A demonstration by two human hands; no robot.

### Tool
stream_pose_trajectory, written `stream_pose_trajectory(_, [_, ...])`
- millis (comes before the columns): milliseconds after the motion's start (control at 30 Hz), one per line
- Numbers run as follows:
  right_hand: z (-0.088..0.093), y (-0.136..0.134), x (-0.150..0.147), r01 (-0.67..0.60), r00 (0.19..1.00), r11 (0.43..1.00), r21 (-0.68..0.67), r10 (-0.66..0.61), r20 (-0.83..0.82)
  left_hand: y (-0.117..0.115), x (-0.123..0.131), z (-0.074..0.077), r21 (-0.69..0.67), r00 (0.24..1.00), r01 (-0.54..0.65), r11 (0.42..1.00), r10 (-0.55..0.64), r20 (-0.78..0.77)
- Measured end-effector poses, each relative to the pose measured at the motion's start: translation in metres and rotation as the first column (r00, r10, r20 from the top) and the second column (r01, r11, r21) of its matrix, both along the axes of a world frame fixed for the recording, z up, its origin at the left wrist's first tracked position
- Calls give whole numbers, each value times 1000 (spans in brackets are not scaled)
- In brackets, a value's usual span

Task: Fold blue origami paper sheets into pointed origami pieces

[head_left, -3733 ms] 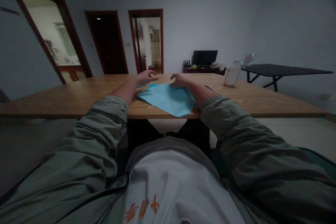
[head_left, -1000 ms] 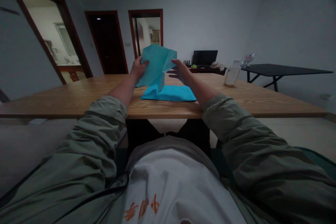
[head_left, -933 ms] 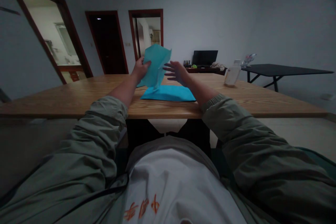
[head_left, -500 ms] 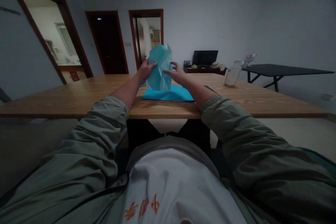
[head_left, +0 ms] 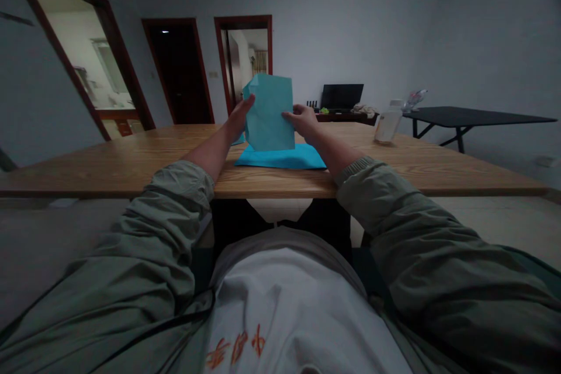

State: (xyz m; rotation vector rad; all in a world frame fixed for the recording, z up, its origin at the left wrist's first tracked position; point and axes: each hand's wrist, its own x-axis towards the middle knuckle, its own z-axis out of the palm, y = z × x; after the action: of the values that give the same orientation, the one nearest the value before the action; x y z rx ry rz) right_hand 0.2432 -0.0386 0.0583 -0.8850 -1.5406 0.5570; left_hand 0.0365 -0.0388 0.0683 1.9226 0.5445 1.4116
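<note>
A light blue folded paper [head_left: 270,114] is held upright above the table, its flat face toward me and its left corners creased at a slant. My left hand [head_left: 241,115] grips its left edge, thumb on the near side. At the right edge, my right hand [head_left: 304,120] pinches it between thumb and fingers. Beneath it, a brighter blue sheet [head_left: 280,158] lies flat near the table's front edge. Another small blue piece [head_left: 239,139] shows on the table beside my left wrist, mostly hidden by it.
The wooden table [head_left: 131,166] spans the view in front of me. A translucent bottle [head_left: 388,123] stands on it at the right. Farther back are a black folding table [head_left: 477,115] and a dark screen [head_left: 342,96] on a low cabinet.
The paper has gone from crumpled and angled to flatter and squarely facing me. My right hand has moved slightly right and closed on its right edge.
</note>
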Motion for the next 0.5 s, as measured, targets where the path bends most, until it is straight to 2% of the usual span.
stream_pose_trajectory(67, [1, -2, -1, 11, 1000, 1000, -10, -11, -18, 1, 0, -2, 3, 1000, -23, 1000, 23, -13])
stream_pose_trajectory(167, [3, -6, -2, 17, 999, 999, -42, -19, -48, 6, -1, -4, 13, 991, -125, 992, 125, -35])
stream_pose_trajectory(267, [3, -12, -4, -26, 998, 995, -95, 19, -66, 11, -2, -6, 5, 977, -209, 978, 209, -41])
stream_pose_trajectory(367, [4, -17, -6, -114, 992, 986, -121, 105, -75, 10, -3, -5, -4, 972, -232, 973, 231, -50])
stream_pose_trajectory(500, [4, -18, -7, -158, 985, 981, -116, 150, -81, 2, -1, -3, -6, 965, -248, 969, 246, -88])
